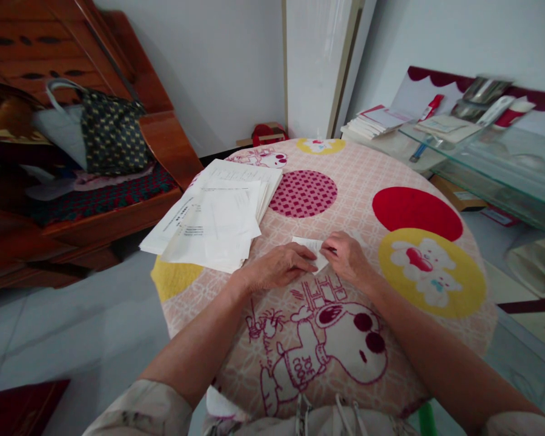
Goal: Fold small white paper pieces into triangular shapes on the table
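Note:
A small folded piece of white paper (307, 242) lies on the cloth-covered round table, between my two hands. My left hand (279, 266) rests at its left edge, closed, with the fingertips pressed together on the paper. From the other side, my right hand (346, 257) is closed in a pinch on the paper's right edge. The fingers cover part of the sheet. Left of my hands lies a loose stack of printed white papers (227, 212), its sheets fanned unevenly, reaching the table's left edge.
The patterned tablecloth (295, 363) hangs over the table's near edge. At the right stand a glass shelf (495, 175) and a pile of booklets (375, 121). A wooden bench (163, 145) holding a dotted bag (113, 130) is on the left.

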The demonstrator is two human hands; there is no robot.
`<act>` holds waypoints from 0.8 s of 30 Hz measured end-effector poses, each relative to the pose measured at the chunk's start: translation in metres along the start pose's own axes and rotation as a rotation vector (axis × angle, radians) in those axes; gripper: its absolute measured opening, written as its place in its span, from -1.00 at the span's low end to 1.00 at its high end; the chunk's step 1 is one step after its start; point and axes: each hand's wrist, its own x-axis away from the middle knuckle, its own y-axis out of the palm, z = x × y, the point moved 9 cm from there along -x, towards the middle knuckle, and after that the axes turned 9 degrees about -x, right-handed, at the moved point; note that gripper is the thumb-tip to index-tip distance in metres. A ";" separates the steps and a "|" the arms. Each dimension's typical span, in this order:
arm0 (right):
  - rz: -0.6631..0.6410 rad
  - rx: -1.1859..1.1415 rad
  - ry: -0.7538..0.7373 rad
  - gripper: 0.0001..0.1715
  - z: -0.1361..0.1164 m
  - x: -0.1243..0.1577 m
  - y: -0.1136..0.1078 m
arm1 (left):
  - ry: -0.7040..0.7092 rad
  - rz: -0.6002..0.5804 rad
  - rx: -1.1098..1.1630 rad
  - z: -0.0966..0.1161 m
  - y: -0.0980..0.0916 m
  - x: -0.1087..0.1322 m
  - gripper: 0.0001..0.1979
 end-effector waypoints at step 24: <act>0.047 -0.008 -0.005 -0.74 -0.001 0.002 0.000 | 0.031 -0.034 -0.045 0.007 0.003 0.001 -0.75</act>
